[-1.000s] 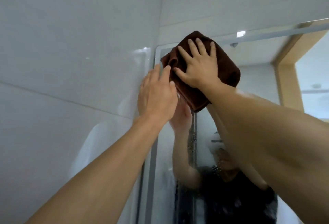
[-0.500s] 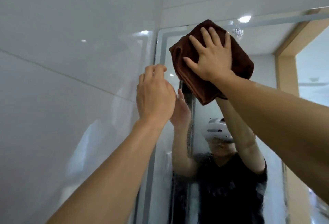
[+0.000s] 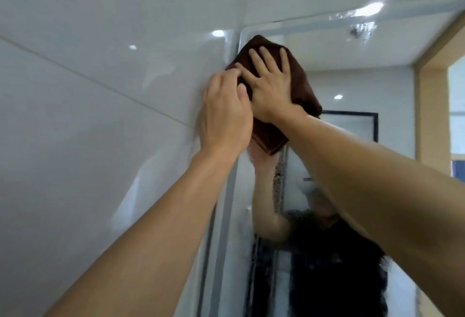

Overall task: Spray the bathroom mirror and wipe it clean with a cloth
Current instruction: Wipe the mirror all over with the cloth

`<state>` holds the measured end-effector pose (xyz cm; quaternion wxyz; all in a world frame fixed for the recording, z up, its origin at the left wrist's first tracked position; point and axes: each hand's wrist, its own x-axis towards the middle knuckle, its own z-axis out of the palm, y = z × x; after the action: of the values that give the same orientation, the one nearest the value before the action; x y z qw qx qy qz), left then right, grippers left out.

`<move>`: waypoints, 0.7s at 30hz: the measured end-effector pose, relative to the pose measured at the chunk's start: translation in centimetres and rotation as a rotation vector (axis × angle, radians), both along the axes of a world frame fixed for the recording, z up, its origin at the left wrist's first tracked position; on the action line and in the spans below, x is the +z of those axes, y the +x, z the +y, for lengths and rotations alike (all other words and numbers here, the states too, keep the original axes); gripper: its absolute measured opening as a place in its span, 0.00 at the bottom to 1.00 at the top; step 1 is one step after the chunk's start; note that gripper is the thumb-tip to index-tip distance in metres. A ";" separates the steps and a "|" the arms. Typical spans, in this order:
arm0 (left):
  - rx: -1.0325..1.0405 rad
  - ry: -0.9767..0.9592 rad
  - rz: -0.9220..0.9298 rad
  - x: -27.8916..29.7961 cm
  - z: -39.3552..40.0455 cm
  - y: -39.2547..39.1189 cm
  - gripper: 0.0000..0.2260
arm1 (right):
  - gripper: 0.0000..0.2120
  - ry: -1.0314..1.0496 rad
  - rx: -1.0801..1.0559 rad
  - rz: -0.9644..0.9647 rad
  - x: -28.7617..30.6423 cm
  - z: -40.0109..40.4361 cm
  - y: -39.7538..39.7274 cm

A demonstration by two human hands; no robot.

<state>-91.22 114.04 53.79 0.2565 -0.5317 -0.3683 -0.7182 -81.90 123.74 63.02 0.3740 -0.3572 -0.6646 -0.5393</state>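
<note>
so the brown cloth (image 3: 297, 75) is jammed right up into the top left corner of the mirror (image 3: 364, 85), folded into a thick pad, its long side running diagonally down and to the right from that corner. Basically all the unwiped glass lies below and to the right of the cloth, and down there the mirror looks streaky and fogged with spray, so I'd guess any next stroke has to go down or across, away from the frame edge

right hand (image 3: 270, 85) is the one doing the work: flat on the cloth, fingers spread wide, palm pressing it onto the glass. It's not gripping anything, just pushing

left hand (image 3: 224, 115) is right beside it, on the frame side of the cloth, loosely curled, fingertips touching or almost touching the cloth's left edge where the mirror meets the white wall tile (image 3: 100, 90). Can't tell if it's pinching the cloth or just steadying against the wall

no spray bottle anywhere in view

there are still drops near the mirror's top edge, well to the right of the cloth
</note>
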 end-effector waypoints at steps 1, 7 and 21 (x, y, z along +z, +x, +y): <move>-0.010 -0.008 -0.002 -0.1 0.0 0.8 0.16 | 0.37 0.000 0.009 -0.024 -1.2 -0.1 0.8; -0.030 -0.036 0.130 -1.2 -0.5 7.8 0.17 | 0.34 0.023 -0.103 -0.005 -0.4 -2.5 12.0; -0.142 0.003 0.433 1.4 -2.6 28.5 0.21 | 0.32 0.097 -0.297 0.593 2.2 -12.1 47.4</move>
<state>-62.72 111.40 55.16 0.2792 -0.6976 -0.2654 -0.6042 -34.49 111.60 65.19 0.4850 -0.5732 -0.4413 -0.4914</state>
